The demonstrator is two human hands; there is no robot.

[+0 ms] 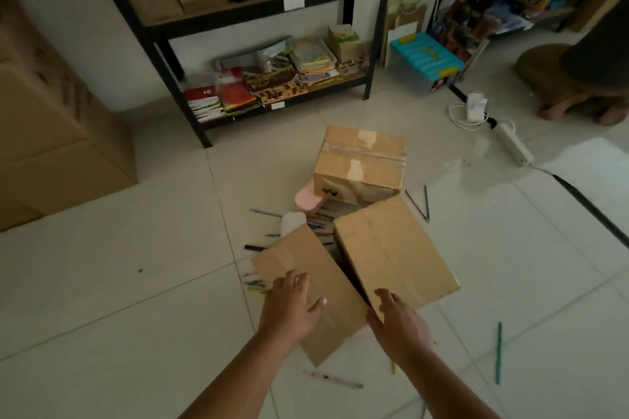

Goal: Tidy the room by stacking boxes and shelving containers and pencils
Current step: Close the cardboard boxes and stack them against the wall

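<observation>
Three cardboard boxes lie on the tiled floor: a near left box (306, 269), a near right box (391, 248) and a taped far box (362, 160). My left hand (291, 304) rests with spread fingers on the left side of the near left box. At that box's right corner, beside the near right box, my right hand (398, 323) has loosely bent fingers. Between the boxes lie a pink container (306, 197), a white container (292, 223) and several pencils (320, 226). Loose pencils also lie near me, a green one (499, 352) and a pink one (335, 379).
A black metal shelf (258, 13) with books and boxes stands ahead. Large cardboard boxes (51, 133) stand at the left. A power strip (512, 143) with cables lies at the right, near a blue-lidded bin (427, 58). A person's feet (558, 109) show at the far right.
</observation>
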